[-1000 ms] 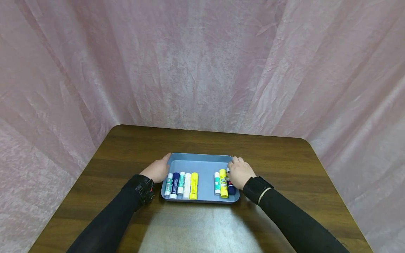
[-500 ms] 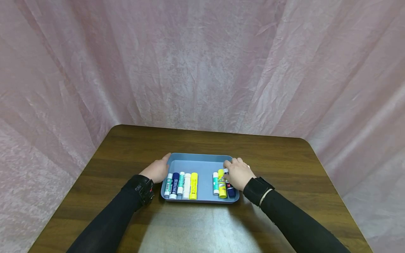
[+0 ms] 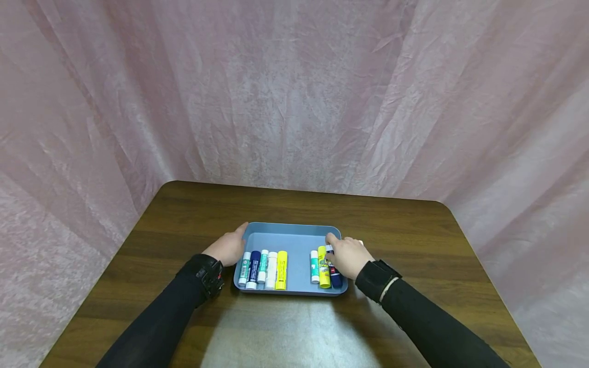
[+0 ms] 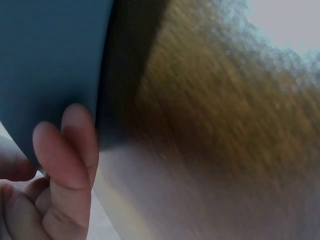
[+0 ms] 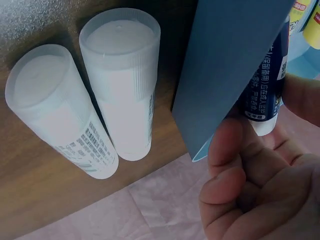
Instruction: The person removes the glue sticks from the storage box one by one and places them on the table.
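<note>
A blue tray holds glue sticks in two side-by-side groups. My left hand grips its left rim near the far corner; in the left wrist view, fingertips press on the tray's outer wall. At the tray's right end, my right hand pinches a dark blue glue stick by its upper part, thumb and index finger on it. Immediately left of it lie a yellow glue stick and a green-and-white glue stick. The right wrist view shows the dark blue stick's white end between my fingers.
At the tray's left lie several glue sticks, including a yellow one, a white one and a dark blue one. Outside the right wall, two white-capped glue sticks are on the wooden table, mostly hidden in the head view.
My right fingers have shifted from the rim to the dark blue glue stick's inner side. The right-hand group has moved slightly left. My left hand stays put.
</note>
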Action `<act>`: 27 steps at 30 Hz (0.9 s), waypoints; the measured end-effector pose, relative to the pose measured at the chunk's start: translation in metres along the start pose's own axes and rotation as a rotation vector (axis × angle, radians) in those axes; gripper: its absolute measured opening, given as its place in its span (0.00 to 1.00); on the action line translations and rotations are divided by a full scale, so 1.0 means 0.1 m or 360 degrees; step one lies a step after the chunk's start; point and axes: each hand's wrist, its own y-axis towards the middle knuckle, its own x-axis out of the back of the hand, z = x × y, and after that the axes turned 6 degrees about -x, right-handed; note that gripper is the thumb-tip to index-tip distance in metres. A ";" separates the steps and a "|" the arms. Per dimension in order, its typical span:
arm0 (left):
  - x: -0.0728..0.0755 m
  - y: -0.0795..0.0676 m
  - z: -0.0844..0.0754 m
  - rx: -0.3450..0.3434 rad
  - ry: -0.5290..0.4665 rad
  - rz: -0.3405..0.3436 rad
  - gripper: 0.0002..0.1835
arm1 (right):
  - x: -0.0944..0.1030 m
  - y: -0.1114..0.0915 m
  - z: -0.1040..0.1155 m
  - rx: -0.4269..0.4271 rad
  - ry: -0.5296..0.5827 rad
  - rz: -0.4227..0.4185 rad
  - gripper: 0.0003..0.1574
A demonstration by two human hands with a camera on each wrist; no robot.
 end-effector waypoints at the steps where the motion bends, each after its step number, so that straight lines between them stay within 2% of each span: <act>1: 0.00 0.00 0.00 0.0001 0.0002 0.0001 0.33 | 0.00 0.00 0.00 -0.0007 0.0007 0.0008 0.21; 9: -0.01 0.00 0.00 0.0014 -0.0020 0.0001 0.33 | -0.01 -0.02 0.00 -0.0011 0.0106 0.0013 0.22; 27: -0.02 0.02 0.01 0.0012 -0.0037 0.0003 0.33 | -0.01 0.01 -0.09 0.0045 0.0183 -0.0115 0.19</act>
